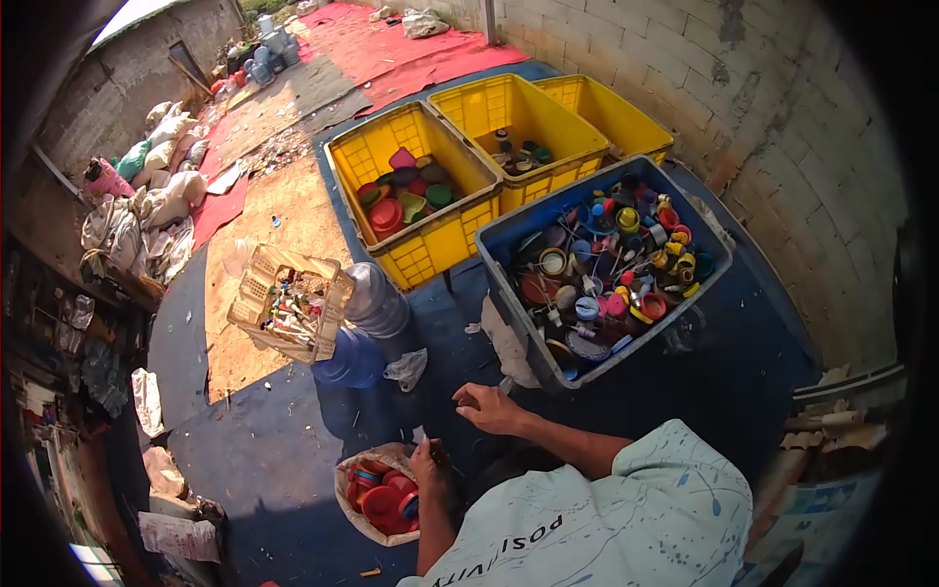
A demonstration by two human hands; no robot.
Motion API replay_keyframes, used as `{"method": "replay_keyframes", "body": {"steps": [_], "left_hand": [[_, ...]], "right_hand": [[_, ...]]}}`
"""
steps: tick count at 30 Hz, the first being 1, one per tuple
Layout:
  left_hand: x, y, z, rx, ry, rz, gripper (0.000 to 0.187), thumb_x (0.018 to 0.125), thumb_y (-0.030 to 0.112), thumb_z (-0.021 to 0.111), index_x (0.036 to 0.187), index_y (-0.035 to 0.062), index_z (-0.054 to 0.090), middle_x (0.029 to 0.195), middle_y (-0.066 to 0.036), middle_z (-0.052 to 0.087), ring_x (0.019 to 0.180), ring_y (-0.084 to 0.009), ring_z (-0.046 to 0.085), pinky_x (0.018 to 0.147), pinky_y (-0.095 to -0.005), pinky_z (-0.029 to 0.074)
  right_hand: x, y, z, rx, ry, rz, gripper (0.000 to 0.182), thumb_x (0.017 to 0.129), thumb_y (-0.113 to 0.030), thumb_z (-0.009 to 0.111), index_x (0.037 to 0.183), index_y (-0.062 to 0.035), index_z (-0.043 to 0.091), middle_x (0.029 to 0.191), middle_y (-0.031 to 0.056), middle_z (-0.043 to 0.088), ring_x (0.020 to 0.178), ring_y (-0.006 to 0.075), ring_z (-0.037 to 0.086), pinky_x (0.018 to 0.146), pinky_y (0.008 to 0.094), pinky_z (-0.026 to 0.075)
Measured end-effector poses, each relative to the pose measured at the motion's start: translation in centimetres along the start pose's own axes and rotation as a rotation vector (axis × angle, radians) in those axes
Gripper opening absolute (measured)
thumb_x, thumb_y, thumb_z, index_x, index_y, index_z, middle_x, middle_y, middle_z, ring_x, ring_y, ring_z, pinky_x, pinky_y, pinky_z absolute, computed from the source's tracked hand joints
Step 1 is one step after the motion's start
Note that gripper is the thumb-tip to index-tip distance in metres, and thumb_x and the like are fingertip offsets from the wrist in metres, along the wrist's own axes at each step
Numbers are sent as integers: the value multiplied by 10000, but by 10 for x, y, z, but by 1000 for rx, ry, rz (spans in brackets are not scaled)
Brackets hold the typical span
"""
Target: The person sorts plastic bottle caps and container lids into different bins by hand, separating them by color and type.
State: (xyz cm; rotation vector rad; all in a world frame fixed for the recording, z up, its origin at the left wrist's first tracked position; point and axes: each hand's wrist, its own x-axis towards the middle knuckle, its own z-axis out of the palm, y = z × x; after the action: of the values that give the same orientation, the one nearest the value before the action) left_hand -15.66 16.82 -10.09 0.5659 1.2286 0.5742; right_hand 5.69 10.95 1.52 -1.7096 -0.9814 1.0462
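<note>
Sack (386,535) beside left hand (427,467), grip unclear; right hand (492,409) loosely curled; blue crate (515,326) before yellow crates (440,245).

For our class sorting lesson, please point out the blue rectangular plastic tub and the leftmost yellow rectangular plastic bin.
Blue rectangular plastic tub (515,313), head view, left side wall.
Leftmost yellow rectangular plastic bin (440,243), head view, near outer wall.

The left hand (427,464) is positioned at the rim of a sack (370,532) containing red plastic lids (382,506). The right hand (492,409), fingers curled, is near the blue bin (510,313) of mixed plastic caps (588,308). Yellow crates (445,236) adjoin the bin.
</note>
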Motion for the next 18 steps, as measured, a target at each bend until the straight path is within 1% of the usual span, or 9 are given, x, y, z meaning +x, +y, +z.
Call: {"method": "replay_keyframes", "body": {"steps": [1, 2, 6, 9, 11, 15, 16, 18], "left_hand": [[-2, 2, 13, 26, 18, 20, 267, 926, 325, 610, 820, 81, 634, 703, 3, 603, 585, -111, 548, 552, -262, 451], [0, 2, 21, 55, -10, 32, 250, 930, 328, 608, 846, 95, 636, 717, 21, 602, 596, -92, 541, 549, -244, 441], [-6, 22, 87, 205, -85, 164, 240, 929, 327, 621, 859, 98, 640, 719, 42, 592, 608, -58, 531, 549, -227, 431], [-11, 35, 149, 325, -193, 350, 198, 928, 281, 632, 888, 87, 648, 735, 42, 597, 621, -41, 521, 563, -215, 422], [-22, 40, 199, 408, -257, 432, 179, 927, 245, 637, 903, 67, 649, 749, 33, 600, 641, -36, 517, 580, -212, 419], [-24, 15, 289, 589, -360, 573, 217, 905, 230, 660, 956, 20, 640, 801, -2, 604, 689, -64, 537, 627, -221, 445], [-26, 5, 312, 616, -391, 580, 219, 899, 218, 667, 977, 15, 635, 825, -14, 614, 717, -75, 553, 651, -227, 454], [-34, -18, 353, 662, -427, 588, 237, 887, 194, 682, 1020, 5, 626, 871, -36, 634, 772, -96, 586, 701, -239, 473]], "right_hand": [[-9, 1, -11, -11, 34, -13, 291, 865, -153, 604, 1088, 31, 571, 988, 198, 663, 962, 300, 656, 849, 380, 513], [-18, 2, -21, -21, 67, -25, 289, 864, -151, 604, 1086, 31, 571, 988, 199, 661, 958, 304, 656, 846, 381, 513], [-52, 21, -63, -85, 200, -63, 278, 858, -138, 609, 1076, 29, 573, 998, 198, 654, 941, 316, 656, 831, 386, 517], [-77, 29, -103, -56, 291, -40, 271, 852, -136, 623, 1068, 21, 577, 1009, 200, 649, 936, 317, 656, 827, 388, 518], [-91, 35, -133, -42, 340, -6, 269, 849, -135, 632, 1066, 16, 580, 1003, 200, 649, 935, 314, 656, 819, 391, 520], [-110, 56, -201, -36, 375, 10, 269, 846, -135, 641, 1064, 11, 582, 997, 200, 651, 928, 311, 658, 803, 392, 522], [-110, 70, -216, -9, 393, -29, 265, 847, -131, 636, 1064, 12, 581, 989, 192, 654, 917, 303, 662, 791, 388, 524], [-109, 84, -263, 27, 328, -21, 265, 847, -125, 630, 1069, 12, 583, 986, 191, 653, 914, 297, 663, 787, 378, 527]]}}
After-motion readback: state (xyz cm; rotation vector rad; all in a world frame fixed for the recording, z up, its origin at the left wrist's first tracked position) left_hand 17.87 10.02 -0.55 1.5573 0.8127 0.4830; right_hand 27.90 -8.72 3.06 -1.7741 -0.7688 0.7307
